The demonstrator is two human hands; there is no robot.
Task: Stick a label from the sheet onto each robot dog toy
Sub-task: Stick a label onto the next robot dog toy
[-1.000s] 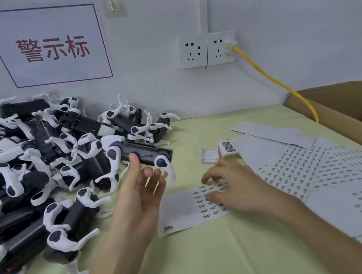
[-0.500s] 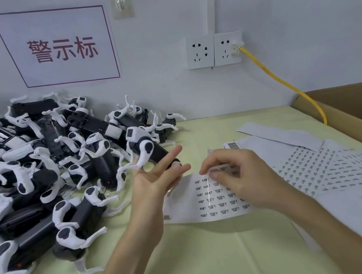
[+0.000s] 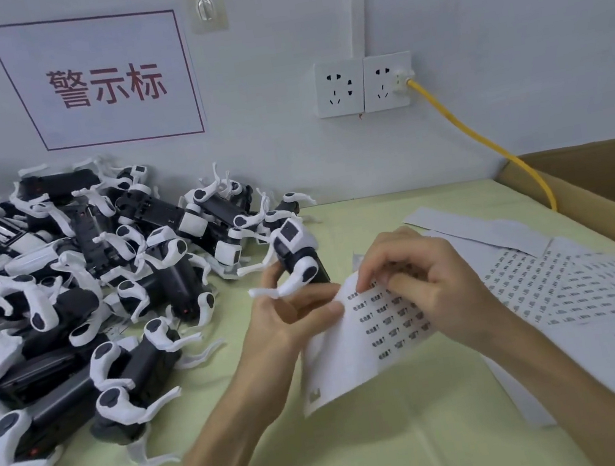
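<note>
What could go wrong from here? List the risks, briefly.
1. The left hand holds both a black-and-white robot dog toy and the lifted white label sheet; the toy may slip.
2. The right hand picks at the sheet's top edge; a small label could tear or curl.
3. The sheet, bent in mid-air, may crease.

You have one view only, from the camera on your head: it looks forward and down across the desk (image 3: 371, 458) toward the wall (image 3: 506, 23), close enough that your forearms enter from the bottom edge.
</note>
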